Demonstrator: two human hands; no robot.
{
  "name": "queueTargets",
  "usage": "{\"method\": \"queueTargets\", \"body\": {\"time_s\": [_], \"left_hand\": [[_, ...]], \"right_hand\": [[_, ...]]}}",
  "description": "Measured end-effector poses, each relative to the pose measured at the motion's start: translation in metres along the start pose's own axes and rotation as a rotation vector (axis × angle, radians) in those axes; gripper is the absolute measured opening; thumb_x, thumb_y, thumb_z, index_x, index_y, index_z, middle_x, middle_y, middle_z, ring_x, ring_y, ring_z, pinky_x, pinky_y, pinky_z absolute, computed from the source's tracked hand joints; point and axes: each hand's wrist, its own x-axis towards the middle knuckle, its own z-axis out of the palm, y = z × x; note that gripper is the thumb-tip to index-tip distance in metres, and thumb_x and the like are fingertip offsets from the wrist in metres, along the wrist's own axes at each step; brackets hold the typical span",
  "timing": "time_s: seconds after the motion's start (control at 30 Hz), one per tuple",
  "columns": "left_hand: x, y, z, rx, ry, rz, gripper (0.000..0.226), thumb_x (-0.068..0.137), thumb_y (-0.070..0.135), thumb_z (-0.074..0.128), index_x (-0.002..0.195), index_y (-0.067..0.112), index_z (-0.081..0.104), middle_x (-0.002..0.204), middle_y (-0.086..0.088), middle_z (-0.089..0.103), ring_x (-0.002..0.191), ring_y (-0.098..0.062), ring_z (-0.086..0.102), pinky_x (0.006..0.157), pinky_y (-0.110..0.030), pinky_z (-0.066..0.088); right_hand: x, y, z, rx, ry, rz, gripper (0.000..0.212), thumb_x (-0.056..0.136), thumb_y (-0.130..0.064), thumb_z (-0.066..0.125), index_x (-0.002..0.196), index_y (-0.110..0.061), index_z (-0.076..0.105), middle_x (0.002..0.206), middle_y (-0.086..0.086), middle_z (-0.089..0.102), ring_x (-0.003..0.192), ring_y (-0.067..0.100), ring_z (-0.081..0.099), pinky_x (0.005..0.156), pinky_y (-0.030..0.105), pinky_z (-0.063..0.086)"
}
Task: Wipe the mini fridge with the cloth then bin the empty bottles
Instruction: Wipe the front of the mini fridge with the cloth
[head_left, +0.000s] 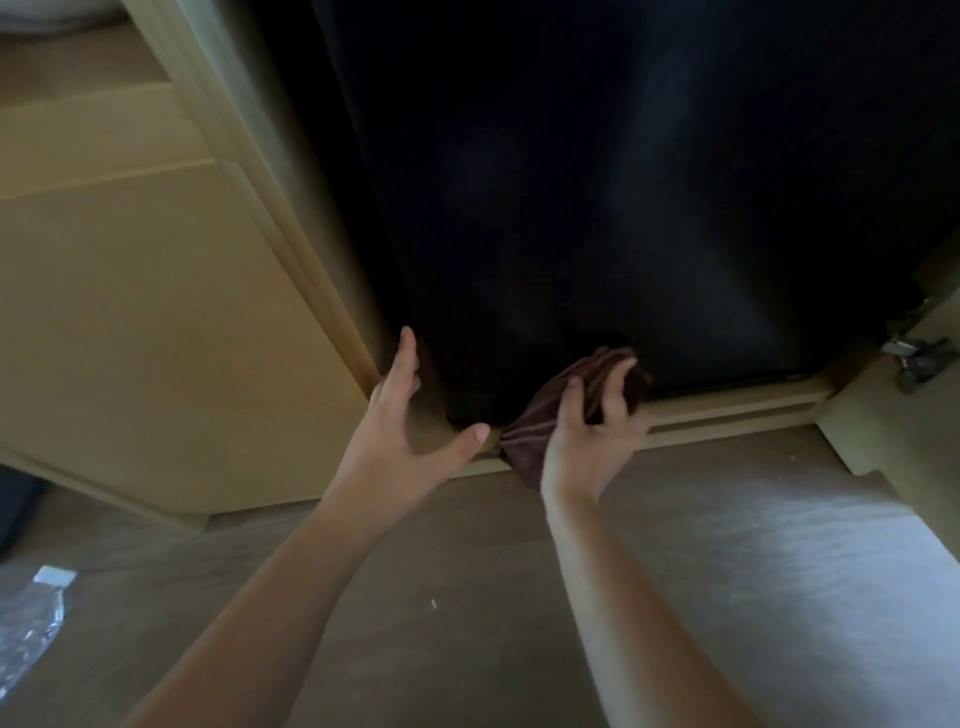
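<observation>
The black mini fridge (597, 208) fills the upper middle of the view, set inside a beige wooden cabinet. My right hand (587, 431) grips a dark brown cloth (545, 415) and presses it against the fridge's bottom front edge. My left hand (410, 415) is spread with straight fingers at the fridge's lower left corner, fingertips against the cabinet frame, thumb under the corner. A crumpled clear plastic bottle (28, 623) with a white cap lies on the floor at the far left.
The beige cabinet side (156, 312) stands to the left and a wooden ledge (727, 410) runs under the fridge. An open cabinet door with a metal hinge (919, 356) is at the right. Brown carpet (467, 597) covers the floor.
</observation>
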Motion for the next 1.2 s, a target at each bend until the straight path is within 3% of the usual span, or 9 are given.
{"method": "queueTargets", "body": {"time_s": [0.1, 0.2, 0.43, 0.53, 0.6, 0.87, 0.93, 1.03, 1.2], "left_hand": [[-0.008, -0.012, -0.006, 0.025, 0.024, -0.021, 0.107, 0.06, 0.056, 0.064, 0.145, 0.033, 0.003, 0.149, 0.012, 0.022, 0.132, 0.002, 0.025, 0.099, -0.014, 0.023], [-0.019, -0.021, -0.013, 0.043, 0.02, -0.023, 0.095, 0.068, 0.049, 0.064, 0.145, 0.032, 0.01, 0.149, 0.013, 0.026, 0.132, 0.004, 0.026, 0.104, -0.02, 0.023], [-0.027, -0.02, -0.027, -0.014, 0.053, -0.044, 0.088, 0.066, 0.054, 0.062, 0.142, 0.034, 0.022, 0.139, 0.02, 0.039, 0.124, 0.01, 0.036, 0.105, -0.026, 0.03], [-0.024, -0.015, -0.023, 0.017, 0.052, -0.036, 0.078, 0.073, 0.045, 0.061, 0.141, 0.033, 0.025, 0.137, 0.022, 0.039, 0.123, 0.012, 0.035, 0.101, -0.018, 0.03], [-0.021, -0.012, -0.022, 0.04, 0.071, -0.029, 0.072, 0.079, 0.037, 0.062, 0.141, 0.032, 0.026, 0.136, 0.022, 0.039, 0.122, 0.01, 0.036, 0.097, -0.014, 0.03], [-0.025, -0.008, -0.025, 0.023, 0.08, -0.039, 0.078, 0.073, 0.042, 0.061, 0.142, 0.03, 0.026, 0.135, 0.021, 0.041, 0.122, 0.009, 0.038, 0.089, -0.006, 0.028], [-0.028, -0.005, -0.028, 0.001, 0.072, -0.029, 0.08, 0.07, 0.045, 0.061, 0.141, 0.031, 0.027, 0.132, 0.023, 0.042, 0.121, 0.01, 0.038, 0.094, -0.01, 0.031], [-0.034, -0.001, -0.034, -0.019, 0.06, -0.022, 0.081, 0.07, 0.047, 0.063, 0.14, 0.031, 0.026, 0.133, 0.023, 0.042, 0.123, 0.009, 0.038, 0.103, -0.025, 0.031], [-0.035, 0.003, -0.034, 0.0, 0.057, -0.026, 0.087, 0.067, 0.049, 0.063, 0.142, 0.028, 0.025, 0.133, 0.022, 0.041, 0.125, 0.006, 0.037, 0.108, -0.032, 0.03]], "right_hand": [[-0.032, 0.008, 0.016, 0.022, -0.108, -0.023, 0.047, 0.085, -0.016, 0.062, 0.13, -0.024, 0.049, 0.117, -0.002, 0.033, 0.096, 0.003, 0.046, 0.077, -0.004, 0.033], [-0.058, 0.012, 0.031, 0.006, -0.154, -0.034, 0.045, 0.086, -0.016, 0.061, 0.129, -0.023, 0.05, 0.115, -0.003, 0.034, 0.097, 0.003, 0.047, 0.083, 0.008, 0.04], [-0.087, 0.021, 0.039, -0.069, -0.31, -0.027, 0.046, 0.087, -0.019, 0.06, 0.131, -0.028, 0.047, 0.115, -0.006, 0.034, 0.095, -0.003, 0.044, 0.081, -0.004, 0.031], [-0.088, 0.026, 0.022, -0.254, -0.509, -0.123, 0.041, 0.088, -0.021, 0.059, 0.128, -0.027, 0.051, 0.116, 0.001, 0.039, 0.097, 0.005, 0.043, 0.091, 0.02, 0.043], [-0.088, 0.024, 0.011, -0.305, -0.58, -0.197, 0.041, 0.086, -0.022, 0.062, 0.125, -0.028, 0.054, 0.108, 0.0, 0.04, 0.09, 0.009, 0.048, 0.086, 0.027, 0.049], [-0.059, -0.009, 0.023, -0.154, -0.509, -0.303, 0.031, 0.08, -0.015, 0.068, 0.11, -0.018, 0.065, 0.111, -0.003, 0.041, 0.092, -0.001, 0.048, 0.081, -0.003, 0.034], [-0.063, 0.0, 0.023, -0.235, -0.505, -0.357, 0.028, 0.078, -0.012, 0.071, 0.106, -0.013, 0.067, 0.108, 0.003, 0.045, 0.087, 0.003, 0.049, 0.078, 0.0, 0.037], [-0.068, 0.012, 0.022, -0.296, -0.547, -0.243, 0.028, 0.079, -0.015, 0.07, 0.106, -0.013, 0.067, 0.106, 0.007, 0.049, 0.082, 0.006, 0.049, 0.073, 0.012, 0.042], [-0.062, 0.018, 0.018, -0.33, -0.636, -0.118, 0.029, 0.083, -0.024, 0.066, 0.112, -0.018, 0.065, 0.101, -0.003, 0.044, 0.075, 0.0, 0.048, 0.063, -0.001, 0.036]]}}
